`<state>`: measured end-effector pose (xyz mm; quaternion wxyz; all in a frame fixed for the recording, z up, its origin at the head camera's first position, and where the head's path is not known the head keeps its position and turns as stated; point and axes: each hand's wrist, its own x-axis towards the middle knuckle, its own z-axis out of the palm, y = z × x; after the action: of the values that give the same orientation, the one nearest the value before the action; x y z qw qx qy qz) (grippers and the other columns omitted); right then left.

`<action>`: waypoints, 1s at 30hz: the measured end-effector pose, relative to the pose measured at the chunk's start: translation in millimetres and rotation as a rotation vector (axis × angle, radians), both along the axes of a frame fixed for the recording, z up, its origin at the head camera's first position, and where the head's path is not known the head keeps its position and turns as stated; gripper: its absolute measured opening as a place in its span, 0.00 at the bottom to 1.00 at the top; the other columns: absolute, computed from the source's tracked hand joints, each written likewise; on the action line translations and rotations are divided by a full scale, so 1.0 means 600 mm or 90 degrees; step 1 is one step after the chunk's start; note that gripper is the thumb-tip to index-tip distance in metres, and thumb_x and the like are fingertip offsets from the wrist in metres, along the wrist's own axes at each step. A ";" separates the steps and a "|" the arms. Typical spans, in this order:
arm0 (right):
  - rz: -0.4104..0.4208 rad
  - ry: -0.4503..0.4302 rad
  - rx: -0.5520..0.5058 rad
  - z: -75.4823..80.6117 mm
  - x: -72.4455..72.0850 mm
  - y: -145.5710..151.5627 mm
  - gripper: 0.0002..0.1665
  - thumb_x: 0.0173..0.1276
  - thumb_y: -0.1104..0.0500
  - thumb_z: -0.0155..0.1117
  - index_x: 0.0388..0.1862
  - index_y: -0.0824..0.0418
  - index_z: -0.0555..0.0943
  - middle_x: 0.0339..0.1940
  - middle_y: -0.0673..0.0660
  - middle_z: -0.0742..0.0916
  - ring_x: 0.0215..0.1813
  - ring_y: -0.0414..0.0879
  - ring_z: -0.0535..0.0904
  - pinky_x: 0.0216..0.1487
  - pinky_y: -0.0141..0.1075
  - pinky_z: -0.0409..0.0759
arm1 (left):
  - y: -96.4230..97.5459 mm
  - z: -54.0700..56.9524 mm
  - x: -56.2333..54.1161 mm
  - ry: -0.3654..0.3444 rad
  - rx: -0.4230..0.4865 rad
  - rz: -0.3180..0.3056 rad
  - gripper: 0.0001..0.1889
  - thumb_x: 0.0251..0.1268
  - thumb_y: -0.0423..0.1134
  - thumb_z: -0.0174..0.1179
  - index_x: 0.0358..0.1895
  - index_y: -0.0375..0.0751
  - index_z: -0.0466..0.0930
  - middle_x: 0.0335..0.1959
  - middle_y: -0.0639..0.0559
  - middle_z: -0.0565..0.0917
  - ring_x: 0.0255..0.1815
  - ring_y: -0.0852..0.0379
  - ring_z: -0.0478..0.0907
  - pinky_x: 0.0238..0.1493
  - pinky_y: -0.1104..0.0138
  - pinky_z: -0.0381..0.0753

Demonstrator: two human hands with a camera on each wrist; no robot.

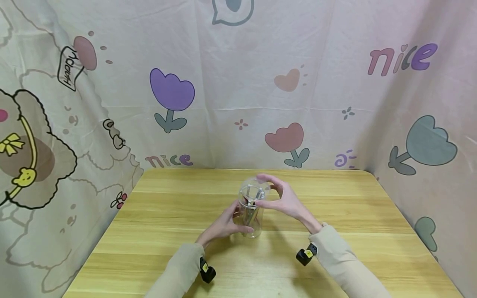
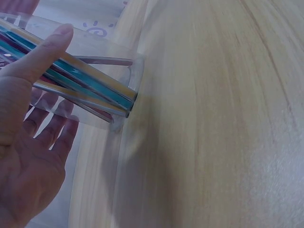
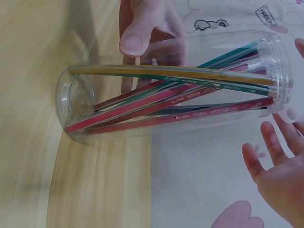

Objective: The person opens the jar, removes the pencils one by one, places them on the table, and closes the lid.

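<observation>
the clear jar [image 3: 76,102] is standing on the wooden table [image 1: 149,223], near the middle, its base down on the boards, and both hands are working on it! the left hand [image 1: 225,223] is gripping it low on the body, the thumb pressing one side and the fingers reaching round the other. up top, the right hand [image 1: 283,200] is spanning the clear lid [image 1: 250,182], thumb on the near edge, fingertips on the far one, pinching it between them; whether that lid is sitting on the rim or hovering just above, i'm not able to tell.

inside the jar, the pencils are leaning every which way: a yellow pencil [image 3: 190,73] is running along the wall, a dark green pencil [image 3: 213,84] is lying right beside it, and a red pencil [image 3: 180,118] is slanting beneath them in the right wrist view, with more crossing behind.

both forearms are wearing beige sleeves, each wrist is carrying a small black camera, and behind the table a pale cloth [image 1: 231,74] is hanging, showing off a purple tulip [image 1: 172,93].
</observation>
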<state>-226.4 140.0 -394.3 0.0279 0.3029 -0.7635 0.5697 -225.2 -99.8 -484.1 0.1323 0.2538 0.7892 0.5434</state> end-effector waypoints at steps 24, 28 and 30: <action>0.108 -0.116 -0.235 -0.062 0.003 0.071 0.41 0.61 0.75 0.65 0.72 0.78 0.60 0.61 0.46 0.80 0.61 0.37 0.78 0.63 0.31 0.82 | -0.001 -0.003 0.001 -0.003 -0.010 0.010 0.53 0.50 0.43 0.77 0.79 0.50 0.54 0.75 0.40 0.69 0.73 0.35 0.68 0.74 0.38 0.67; 0.096 -0.143 -0.199 -0.093 0.007 0.083 0.46 0.61 0.74 0.66 0.74 0.81 0.55 0.63 0.45 0.79 0.62 0.37 0.77 0.62 0.31 0.82 | 0.000 -0.003 0.002 -0.005 -0.013 0.013 0.53 0.51 0.43 0.77 0.79 0.47 0.54 0.75 0.40 0.69 0.73 0.35 0.68 0.74 0.38 0.67; 0.081 -0.153 -0.167 -0.107 0.010 0.088 0.47 0.61 0.72 0.67 0.74 0.80 0.54 0.66 0.49 0.77 0.63 0.38 0.76 0.63 0.31 0.81 | 0.000 -0.003 0.001 -0.006 -0.013 0.014 0.53 0.51 0.42 0.77 0.79 0.46 0.54 0.75 0.40 0.69 0.73 0.35 0.68 0.74 0.37 0.67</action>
<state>-220.4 193.0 -458.5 -0.0603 0.2740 -0.6600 0.6969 -224.3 -99.7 -485.7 0.1325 0.2413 0.7966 0.5382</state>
